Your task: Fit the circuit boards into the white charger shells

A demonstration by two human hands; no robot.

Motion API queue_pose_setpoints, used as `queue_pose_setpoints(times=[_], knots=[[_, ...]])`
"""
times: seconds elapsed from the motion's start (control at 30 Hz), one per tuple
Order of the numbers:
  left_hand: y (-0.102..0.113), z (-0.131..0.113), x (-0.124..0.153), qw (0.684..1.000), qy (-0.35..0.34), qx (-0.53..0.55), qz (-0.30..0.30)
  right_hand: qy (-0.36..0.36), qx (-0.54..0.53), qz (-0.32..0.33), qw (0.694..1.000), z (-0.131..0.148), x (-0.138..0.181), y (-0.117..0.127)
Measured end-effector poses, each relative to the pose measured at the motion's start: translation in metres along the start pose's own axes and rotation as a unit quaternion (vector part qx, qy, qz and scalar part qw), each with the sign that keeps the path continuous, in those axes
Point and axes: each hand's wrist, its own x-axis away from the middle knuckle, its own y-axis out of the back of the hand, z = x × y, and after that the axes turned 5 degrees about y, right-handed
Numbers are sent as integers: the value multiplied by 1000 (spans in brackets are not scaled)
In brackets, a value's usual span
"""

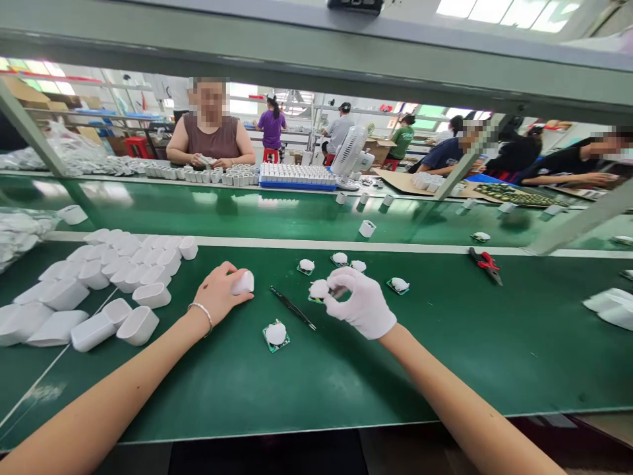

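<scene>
white fan beside a blue tray, person in a brown top, red-handled pliers

Bright daylight from blown-out windows, pale glare on the green belt.

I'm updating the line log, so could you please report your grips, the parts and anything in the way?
Left grip around white housing. Right grip, gloved, at white-topped circuit board; pinch unclear. Black tweezers lying between the two.
</scene>
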Motion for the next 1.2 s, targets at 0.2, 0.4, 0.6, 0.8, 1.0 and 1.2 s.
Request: queue_pose_setpoints(times=[0.2,0.4,0.6,0.8,1.0,1.2], knots=[[-7,0,0,996,50,-67,8,-164,14,17,986,-19,80,39],[-10,-12,8,994,75,-73,-24,-141,3,76,987,-20,77,54],[-9,-16,9,996,66,-61,-26,-133,118,281,943,-48,37,36],[-9,-14,10,997,49,-40,-43,-108,97,273,951,-49,43,40],[-9,-17,12,998,39,-26,-50,-103,74,272,954,-49,43,41],[-9,-17,12,998,36,-28,-46,-91,75,261,958,-52,45,36]])
